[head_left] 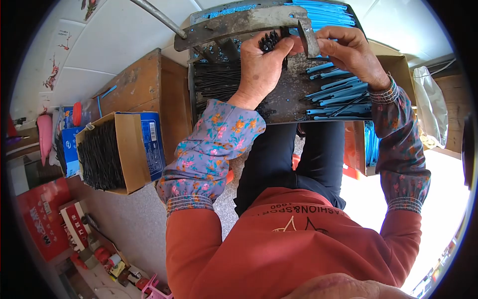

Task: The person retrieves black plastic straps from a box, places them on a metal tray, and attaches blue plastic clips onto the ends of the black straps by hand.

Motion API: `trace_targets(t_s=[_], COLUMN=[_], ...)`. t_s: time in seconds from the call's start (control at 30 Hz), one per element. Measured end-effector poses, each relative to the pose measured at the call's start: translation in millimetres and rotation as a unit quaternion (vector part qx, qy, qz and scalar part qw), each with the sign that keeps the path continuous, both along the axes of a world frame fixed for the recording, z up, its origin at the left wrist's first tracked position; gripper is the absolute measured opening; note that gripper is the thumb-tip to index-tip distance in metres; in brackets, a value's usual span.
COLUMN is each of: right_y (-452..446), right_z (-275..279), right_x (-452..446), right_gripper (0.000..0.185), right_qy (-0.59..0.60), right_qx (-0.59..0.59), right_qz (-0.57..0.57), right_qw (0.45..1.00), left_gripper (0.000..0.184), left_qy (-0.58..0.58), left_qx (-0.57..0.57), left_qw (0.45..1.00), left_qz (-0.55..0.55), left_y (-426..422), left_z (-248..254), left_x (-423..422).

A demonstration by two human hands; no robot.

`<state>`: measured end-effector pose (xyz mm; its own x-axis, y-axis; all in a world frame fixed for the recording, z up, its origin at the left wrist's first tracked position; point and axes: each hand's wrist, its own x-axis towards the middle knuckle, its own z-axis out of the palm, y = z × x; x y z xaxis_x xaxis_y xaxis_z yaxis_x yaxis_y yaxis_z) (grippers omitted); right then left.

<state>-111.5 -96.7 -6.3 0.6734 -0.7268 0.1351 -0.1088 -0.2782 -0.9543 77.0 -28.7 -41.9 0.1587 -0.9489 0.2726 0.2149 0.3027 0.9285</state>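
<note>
My left hand [260, 70] is closed around a bunch of thin black strips [269, 41], their ends poking up between thumb and fingers. To its right, an upright metal blade [309, 40] stands at the end of a worn metal bar [239, 24]. My right hand [351, 52] is closed in a pinch against the blade's right side; whatever its fingertips hold is hidden. Below the right hand lie blue strips [336, 94] with holes in their ends. Loose black strips [216, 79] lie left of my left hand. Both piles rest in a dark metal tray [284, 107].
More blue strips [331, 12] and blue scraps [219, 14] lie at the tray's far side. Left of my knees, a cardboard box [134, 149] holds many black strips. A wooden cabinet [134, 82] stands behind it. A white bag [430, 107] hangs at the right.
</note>
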Motion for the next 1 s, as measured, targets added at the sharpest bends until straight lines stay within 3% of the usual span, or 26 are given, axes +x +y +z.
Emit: trace_targets(t_s=[0.07, 0.23, 0.37, 0.57, 0.67, 0.73, 0.9, 1.0], right_y=[-1.1, -17.6, -32.7, -33.2, -52.3, -57.1, -48.7, -13.3], right_z=[1.3, 6.1, -1.1, -25.0, -52.3, -50.2, -43.4, -7.0], right_x=[3.1, 7.2, -29.4, -41.8, -31.8, -28.4, -26.4, -12.2], right_gripper=[0.018, 0.012, 0.012, 0.011, 0.012, 0.012, 0.011, 0.008], right_qy=[-0.006, -0.058, 0.075, 0.223, 0.222, 0.218, 0.262, 0.130], right_qx=[-0.044, -0.120, -0.214, -0.292, -0.528, -0.602, -0.588, -0.336], right_qz=[-0.002, 0.117, 0.015, 0.116, -0.004, -0.046, -0.007, -0.031], right_qw=[0.999, 0.984, 0.974, 0.923, 0.820, 0.767, 0.765, 0.932], left_gripper=[0.010, 0.009, 0.010, 0.011, 0.010, 0.010, 0.008, 0.008], left_qy=[-0.015, -0.005, 0.002, -0.025, -0.007, 0.000, -0.042, 0.006], left_qx=[0.008, 0.006, -0.006, 0.017, 0.006, -0.004, -0.014, -0.011], left_qw=[1.000, 1.000, 1.000, 1.000, 1.000, 1.000, 0.999, 1.000], left_qz=[-0.001, 0.008, 0.022, -0.008, -0.013, -0.014, -0.003, 0.028], left_y=[0.2, -1.0, -2.1, 3.7, 4.6, 1.9, 5.4, 2.0], left_z=[-0.5, -3.3, -4.2, 2.2, -0.6, 3.7, 6.3, 0.0], left_x=[0.5, 0.5, -1.4, -5.5, -1.7, -0.3, -2.3, -4.4])
